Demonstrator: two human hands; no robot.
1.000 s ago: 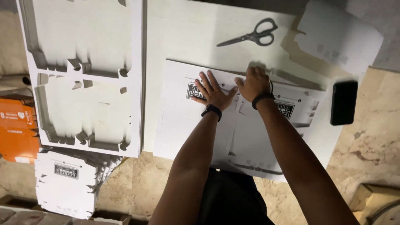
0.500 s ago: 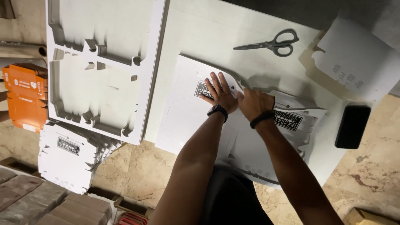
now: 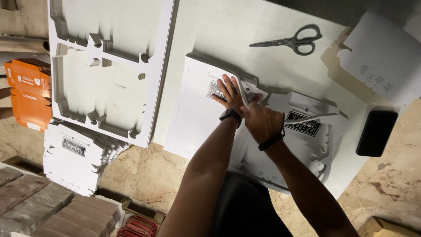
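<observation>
flap lifted since before | right hand (image 3: 262, 123) gripping flap (image 3: 240, 90) | left hand (image 3: 230, 94) flat on sheet (image 3: 197, 109)

Both my arms bare, no sleeves showing. Left hand (image 3: 230, 96): black watch with a square dark face and black strap on the wrist. Right hand (image 3: 262, 120): thin black band round the wrist. Dark, near-black clothing on my lower body, seen between my forearms.

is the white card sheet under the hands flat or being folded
Being folded: the white card sheet has one edge curling up between the left hand and right hand.
</observation>
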